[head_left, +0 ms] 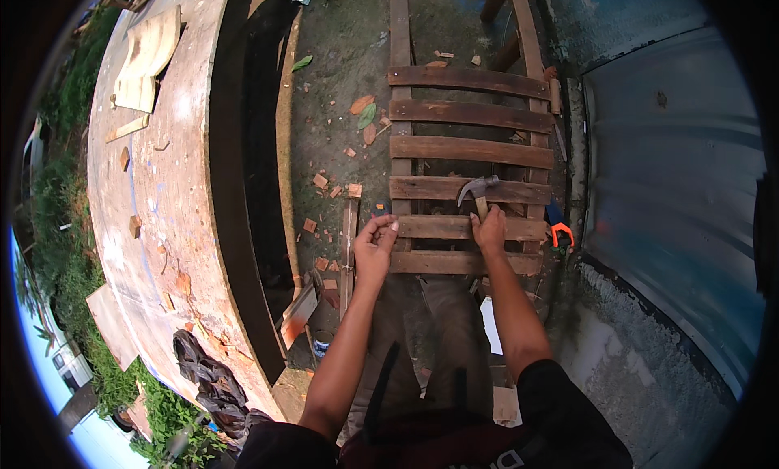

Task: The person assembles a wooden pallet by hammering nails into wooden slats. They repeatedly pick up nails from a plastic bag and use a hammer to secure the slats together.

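Note:
My right hand point(489, 229) is wrapped round the wooden handle of a claw hammer point(480, 191), whose metal head lies over one of the lower slats. In front of me lies a wooden frame point(400, 43) with two long rails. Several brown wooden slats point(471, 148) run across it, spaced apart. At the left end of a near slat point(442, 226), my left hand point(375, 246) has its thumb and fingers pinched together. Whatever those fingertips may hold is too small to make out.
A large worn board tabletop point(182, 144) stands on the left, with a black plastic bag point(213, 380) near its front. Right of the frame rests a saw with an orange handle point(561, 235), beside a metal-sheet wall point(665, 136). Wood offcuts point(320, 181) and leaves point(367, 116) litter the ground.

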Demonstrator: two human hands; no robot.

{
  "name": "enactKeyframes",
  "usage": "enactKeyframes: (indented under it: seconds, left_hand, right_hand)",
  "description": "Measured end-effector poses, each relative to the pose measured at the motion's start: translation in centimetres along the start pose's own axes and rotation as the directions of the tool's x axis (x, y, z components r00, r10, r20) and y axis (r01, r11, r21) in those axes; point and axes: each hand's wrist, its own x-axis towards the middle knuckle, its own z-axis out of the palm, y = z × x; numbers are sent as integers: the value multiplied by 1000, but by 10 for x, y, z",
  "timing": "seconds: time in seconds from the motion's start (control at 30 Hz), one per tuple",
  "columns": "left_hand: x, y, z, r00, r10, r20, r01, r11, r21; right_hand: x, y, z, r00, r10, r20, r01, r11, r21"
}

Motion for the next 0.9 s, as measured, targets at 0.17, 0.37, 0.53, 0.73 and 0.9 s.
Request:
enactKeyframes:
  seconds: [0.17, 0.37, 0.53, 0.73, 0.9]
  left_hand:
    - [92, 7, 27, 996, -5, 85, -6, 993, 120]
    - [232, 0, 47, 985, 168, 29, -170, 968, 186]
    - [350, 0, 74, 914, 371, 164, -405, 826, 392]
    - [417, -14, 88, 841, 516, 160, -530, 731, 430]
    - [426, -25, 99, 871, 482, 91, -480, 796, 368]
  right_hand:
    - [4, 8, 6, 995, 70, 75, -60, 991, -123]
    - [-3, -26, 2, 979, 200, 27, -202, 969, 140]
    - [-1, -38, 35, 956, 291, -32, -271, 921, 280]
    - [1, -77, 52, 909, 411, -72, -343, 835, 431]
    - [0, -81, 47, 901, 434, -4, -337, 705, 624]
